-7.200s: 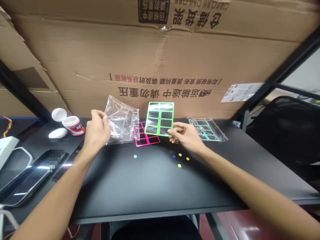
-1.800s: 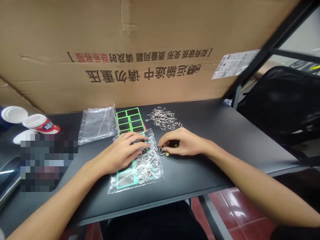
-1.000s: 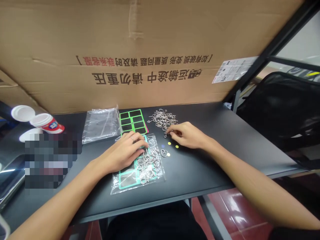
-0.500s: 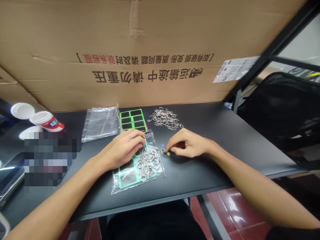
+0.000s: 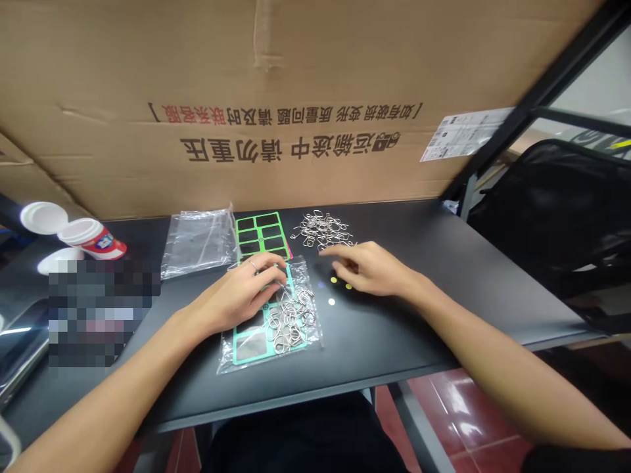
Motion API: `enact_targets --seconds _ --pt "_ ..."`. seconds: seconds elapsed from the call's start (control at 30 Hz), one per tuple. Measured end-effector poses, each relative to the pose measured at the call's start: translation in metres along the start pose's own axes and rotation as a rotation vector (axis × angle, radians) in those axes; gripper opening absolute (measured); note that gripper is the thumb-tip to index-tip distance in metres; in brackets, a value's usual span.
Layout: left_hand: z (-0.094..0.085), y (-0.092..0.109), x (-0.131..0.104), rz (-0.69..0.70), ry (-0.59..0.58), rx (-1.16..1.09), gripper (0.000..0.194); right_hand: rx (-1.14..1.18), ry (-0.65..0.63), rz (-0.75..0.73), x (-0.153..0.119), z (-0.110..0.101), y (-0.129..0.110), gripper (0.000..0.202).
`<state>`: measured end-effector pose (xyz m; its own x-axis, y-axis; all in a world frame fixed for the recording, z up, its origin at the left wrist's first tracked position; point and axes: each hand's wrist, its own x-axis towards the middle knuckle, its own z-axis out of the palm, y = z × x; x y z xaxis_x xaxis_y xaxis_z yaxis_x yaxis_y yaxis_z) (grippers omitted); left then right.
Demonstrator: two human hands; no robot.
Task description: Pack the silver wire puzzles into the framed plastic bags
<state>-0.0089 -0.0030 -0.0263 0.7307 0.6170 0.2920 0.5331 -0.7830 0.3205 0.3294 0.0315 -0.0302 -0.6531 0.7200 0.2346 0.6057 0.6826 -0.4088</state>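
My left hand [image 5: 246, 292] rests on a clear plastic bag [image 5: 229, 351], its fingers bent and apart. Inside the bag lie a turquoise grid frame [image 5: 245, 360] and a heap of bent silver metal wire pieces [image 5: 290, 322]. My right hand [image 5: 369, 266] hovers by the near edge of a second pile of bent metal wire pieces [image 5: 323, 230]. Its index finger points left, apart from the thumb, and nothing shows in its grasp. On the table below it are small dots: a blue one [image 5: 321, 285], a white one [image 5: 332, 302] and yellow ones [image 5: 334, 280].
A green grid frame [image 5: 261, 240] lies beyond the left hand, with flat clear plastic bags [image 5: 200, 243] beside it. A red and white cup [image 5: 101, 243] lies at far left. Upright cardboard [image 5: 296, 184] stands along the back; a black chair [image 5: 542, 203] is at right.
My right hand has moved up towards the far wire pile and opened its fingers. The wire piece at its fingertips no longer shows there. The left hand has stayed on the bag.
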Motion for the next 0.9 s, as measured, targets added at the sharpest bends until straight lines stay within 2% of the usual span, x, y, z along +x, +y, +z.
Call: enact_targets --seconds 0.13,0.23,0.33,0.5,0.63,0.73,0.8,0.83,0.9 --pt "0.000 0.000 0.000 0.002 -0.001 -0.001 0.017 0.234 -0.125 -0.250 -0.004 0.005 -0.009 0.041" --pt "0.001 -0.001 -0.001 0.005 0.003 -0.004 0.018 0.235 -0.165 -0.284 -0.004 0.013 -0.017 0.043" --pt "0.002 -0.002 -0.001 0.015 0.003 -0.004 0.018 0.145 -0.122 -0.254 -0.001 0.023 -0.026 0.043" --pt "0.002 -0.001 0.001 0.007 -0.006 -0.013 0.016 0.039 -0.093 -0.183 0.002 0.025 -0.031 0.019" --pt "0.002 -0.002 0.001 0.013 -0.003 -0.004 0.015 -0.038 -0.026 0.012 0.004 0.018 -0.019 0.012" --pt "0.002 -0.002 0.001 0.024 0.020 0.005 0.014 -0.135 0.091 0.219 0.007 0.015 -0.004 0.015" --pt "0.002 -0.002 0.000 0.026 0.041 0.007 0.014 -0.160 0.184 0.295 0.008 0.016 0.002 0.018" --pt "0.002 -0.001 0.000 0.028 0.048 0.009 0.014 -0.143 0.217 0.286 0.008 0.017 0.004 0.020" --pt "0.002 -0.001 0.000 0.035 0.055 0.017 0.014 -0.050 0.240 0.168 0.006 0.018 0.004 0.021"
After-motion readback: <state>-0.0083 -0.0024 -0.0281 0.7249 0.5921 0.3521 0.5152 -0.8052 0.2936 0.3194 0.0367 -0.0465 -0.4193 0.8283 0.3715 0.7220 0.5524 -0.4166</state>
